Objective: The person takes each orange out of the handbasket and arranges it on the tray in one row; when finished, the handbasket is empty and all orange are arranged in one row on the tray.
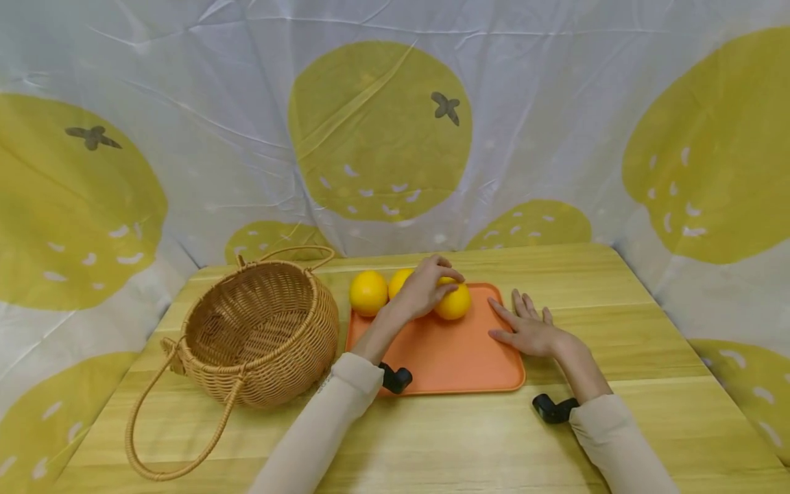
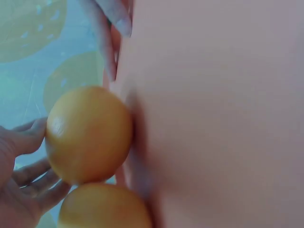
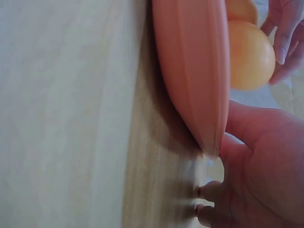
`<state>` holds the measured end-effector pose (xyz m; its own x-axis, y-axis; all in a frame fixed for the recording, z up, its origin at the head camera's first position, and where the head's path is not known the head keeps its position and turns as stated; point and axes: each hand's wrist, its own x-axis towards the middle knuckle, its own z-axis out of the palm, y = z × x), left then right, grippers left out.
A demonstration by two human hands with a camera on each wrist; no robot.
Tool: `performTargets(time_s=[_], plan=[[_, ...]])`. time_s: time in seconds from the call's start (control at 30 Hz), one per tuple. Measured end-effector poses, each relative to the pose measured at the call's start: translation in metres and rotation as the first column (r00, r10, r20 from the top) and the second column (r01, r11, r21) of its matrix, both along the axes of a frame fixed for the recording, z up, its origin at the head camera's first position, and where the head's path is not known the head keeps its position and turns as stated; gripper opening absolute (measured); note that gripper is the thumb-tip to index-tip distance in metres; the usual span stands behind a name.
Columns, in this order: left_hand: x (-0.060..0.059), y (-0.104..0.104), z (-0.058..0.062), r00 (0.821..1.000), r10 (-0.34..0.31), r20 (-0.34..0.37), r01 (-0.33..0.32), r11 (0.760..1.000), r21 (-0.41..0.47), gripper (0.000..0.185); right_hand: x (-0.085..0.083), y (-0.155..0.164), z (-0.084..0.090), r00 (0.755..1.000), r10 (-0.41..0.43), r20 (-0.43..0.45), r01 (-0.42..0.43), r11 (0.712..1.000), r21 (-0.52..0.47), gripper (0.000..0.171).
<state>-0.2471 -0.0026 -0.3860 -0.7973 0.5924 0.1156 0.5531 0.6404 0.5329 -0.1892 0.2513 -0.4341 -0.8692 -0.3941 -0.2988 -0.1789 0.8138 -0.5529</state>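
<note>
Three oranges show along the far side of a shallow orange tray [image 1: 459, 353]. My left hand [image 1: 422, 288] reaches over the tray and holds the rightmost orange [image 1: 453, 302] with thumb and fingers round it. In the left wrist view, that orange [image 2: 90, 135] sits against another orange [image 2: 104, 209]. The leftmost orange [image 1: 369, 293] stands apart from the hand, and the middle orange [image 1: 400, 280] is partly hidden behind it. At the tray's right edge my right hand [image 1: 531, 329] spreads its fingers, thumb and forefinger touching the rim.
A round wicker basket [image 1: 296, 363] with two looped handles stands left of the tray, nothing visible inside it. Wood-grain table [image 1: 469, 439] lies beneath everything. A white curtain [image 1: 537, 103] printed with yellow fruit hangs behind and at both sides.
</note>
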Motion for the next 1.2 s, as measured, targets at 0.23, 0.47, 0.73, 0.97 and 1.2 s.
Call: performTargets(time_s=[0.23, 0.47, 0.73, 0.97, 1.2], plan=[[0.015, 0.006, -0.013, 0.995, 0.072, -0.076, -0.072, 0.997, -0.002, 0.042, 0.000, 0.000, 0.001, 1.000, 0.000, 0.003, 0.000, 1.000, -0.015, 0.077], [0.028, 0.007, -0.027, 0.979, 0.115, -0.169, -0.118, 0.993, -0.011, 0.053, 0.001, -0.006, 0.000, 1.000, -0.002, 0.006, 0.002, 1.000, -0.006, 0.077], [0.029, 0.001, -0.029, 0.970, 0.114, -0.213, -0.108, 0.993, 0.039, 0.046, 0.002, -0.007, 0.003, 1.000, 0.003, 0.000, -0.003, 1.000, 0.001, 0.078], [0.024, -0.003, -0.026, 0.983, 0.043, -0.176, -0.032, 0.998, 0.062, 0.047, 0.002, -0.002, 0.003, 1.000, -0.006, 0.002, 0.006, 1.000, 0.006, 0.079], [0.021, -0.006, -0.030, 0.984, 0.046, -0.171, -0.021, 0.989, 0.144, 0.043, 0.000, -0.001, 0.001, 1.000, -0.003, -0.001, 0.003, 1.000, 0.014, 0.078]])
